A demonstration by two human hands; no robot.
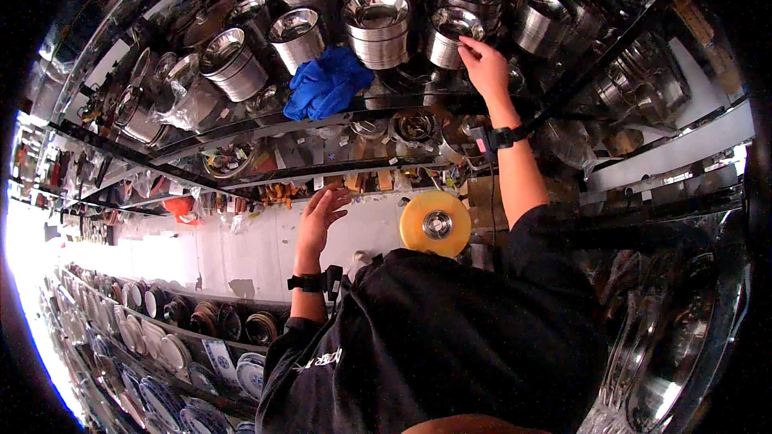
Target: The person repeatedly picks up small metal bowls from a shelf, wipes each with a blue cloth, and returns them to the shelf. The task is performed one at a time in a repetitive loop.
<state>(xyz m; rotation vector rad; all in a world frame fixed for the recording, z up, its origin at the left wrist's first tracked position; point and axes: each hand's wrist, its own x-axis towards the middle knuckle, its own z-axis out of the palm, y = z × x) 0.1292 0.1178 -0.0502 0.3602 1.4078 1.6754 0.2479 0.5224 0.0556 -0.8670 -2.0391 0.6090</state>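
My right hand (486,66) reaches up to a stack of shiny stainless-steel bowls (445,51) on the upper shelf. Its fingertips are at the right side of the stack's rim; whether they grip it I cannot tell. Left of that stack stands a taller one of steel bowls (378,42). A crumpled blue cloth (329,84) lies at the shelf's front edge, below a smaller steel stack (297,36). My left hand (322,211) hangs lower, fingers apart and holding nothing, in front of the lower shelves. Both wrists wear black straps with small devices.
A round yellow stool top (416,226) is close by my body, above the pale floor (241,241). Further steel stacks (234,66) line the shelf. A black shelf post (603,51) slants at right. Racks of plates (175,349) stand at lower left.
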